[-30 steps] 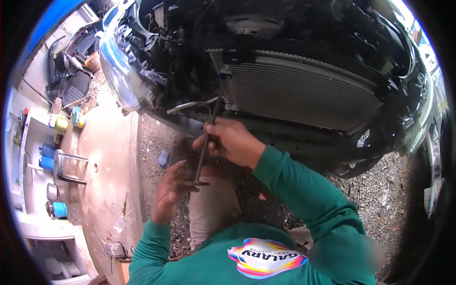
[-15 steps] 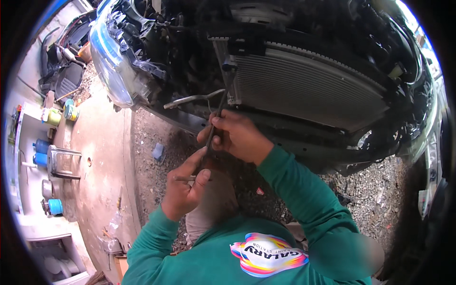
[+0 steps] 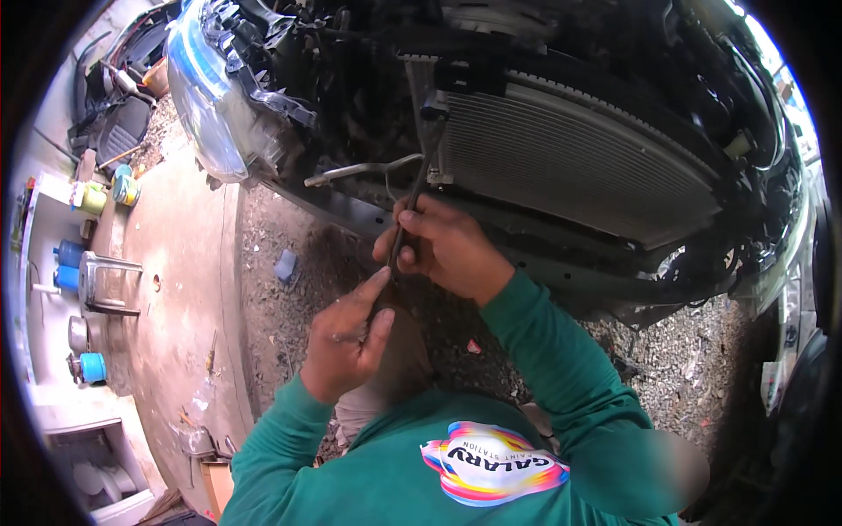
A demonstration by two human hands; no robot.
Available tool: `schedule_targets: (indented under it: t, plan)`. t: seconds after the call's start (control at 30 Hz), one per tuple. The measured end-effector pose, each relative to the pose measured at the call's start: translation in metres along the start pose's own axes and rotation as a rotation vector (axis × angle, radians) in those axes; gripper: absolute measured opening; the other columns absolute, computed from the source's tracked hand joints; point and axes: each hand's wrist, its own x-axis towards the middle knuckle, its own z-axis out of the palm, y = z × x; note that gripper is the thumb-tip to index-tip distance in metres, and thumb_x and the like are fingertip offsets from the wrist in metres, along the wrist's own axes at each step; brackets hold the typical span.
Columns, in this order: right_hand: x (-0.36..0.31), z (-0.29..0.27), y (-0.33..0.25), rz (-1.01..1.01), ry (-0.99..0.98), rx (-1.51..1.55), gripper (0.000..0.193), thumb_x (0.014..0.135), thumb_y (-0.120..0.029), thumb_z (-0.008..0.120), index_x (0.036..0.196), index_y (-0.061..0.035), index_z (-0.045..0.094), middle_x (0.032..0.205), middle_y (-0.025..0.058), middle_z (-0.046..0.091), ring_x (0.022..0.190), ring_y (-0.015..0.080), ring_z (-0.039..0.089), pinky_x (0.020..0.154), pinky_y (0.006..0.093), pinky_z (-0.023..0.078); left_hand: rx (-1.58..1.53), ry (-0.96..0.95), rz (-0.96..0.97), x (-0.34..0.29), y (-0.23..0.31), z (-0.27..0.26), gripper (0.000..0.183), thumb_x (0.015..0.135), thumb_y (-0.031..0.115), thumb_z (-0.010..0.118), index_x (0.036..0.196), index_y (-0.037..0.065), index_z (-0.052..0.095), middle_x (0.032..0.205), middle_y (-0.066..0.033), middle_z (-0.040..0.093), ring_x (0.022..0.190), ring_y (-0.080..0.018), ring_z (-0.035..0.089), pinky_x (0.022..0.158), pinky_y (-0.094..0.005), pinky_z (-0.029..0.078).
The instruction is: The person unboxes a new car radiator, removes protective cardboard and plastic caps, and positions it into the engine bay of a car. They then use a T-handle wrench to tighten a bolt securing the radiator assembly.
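My right hand (image 3: 447,248) is closed around a thin dark rod or tube (image 3: 424,171), pinching it between thumb and fingers. The rod slants up toward a dark fitting (image 3: 434,114) beside the finned car radiator (image 3: 570,149); whether it joins there I cannot tell. Below it, my left hand (image 3: 346,337) has its index finger stretched to the rod's lower end, with the thumb apart. A small pale spot shows between those fingers, too unclear to name. A bent metal pipe (image 3: 360,171) juts out left of the rod.
The car's exposed front spreads ahead, with a headlight (image 3: 206,96) at the left. Gravel (image 3: 289,324) lies below. On the concrete strip (image 3: 189,263) at the left stand a stool (image 3: 110,282), blue containers (image 3: 67,263) and paint tins (image 3: 125,186). A white cabinet (image 3: 132,421) stands lower left.
The view has shifted slightly, so the car's front sits a little farther right. A short stick-like shape across my left fingers no longer shows clearly. My right hand keeps its hold on the rod.
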Motion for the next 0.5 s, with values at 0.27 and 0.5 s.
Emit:
schedule_targets:
  t: [0.27, 0.5]
  plan:
    - [0.001, -0.004, 0.003, -0.040, 0.013, 0.049, 0.015, 0.108, -0.019, 0.049, 0.117, -0.0084, 0.056, 0.095, 0.0121, 0.071, 0.075, 0.0105, 0.057, 0.073, 0.0288, 0.051, 0.132, 0.012, -0.015, 0.009, 0.012, 0.008, 0.046, 0.097, 0.020, 0.068, 0.138, 0.001, 0.061, 0.108, -0.0239, 0.072, 0.092, -0.0396, 0.072, 0.077, -0.0436, 0.058]
    - [0.000, -0.004, 0.005, -0.083, -0.023, 0.101, 0.021, 0.106, -0.018, 0.053, 0.122, -0.0061, 0.055, 0.093, 0.0108, 0.071, 0.072, 0.0099, 0.056, 0.068, 0.0264, 0.049, -0.078, 0.005, -0.324, 0.013, 0.024, 0.014, 0.041, 0.103, 0.027, 0.061, 0.133, -0.001, 0.062, 0.097, -0.0253, 0.071, 0.083, -0.0395, 0.073, 0.072, -0.0417, 0.056]
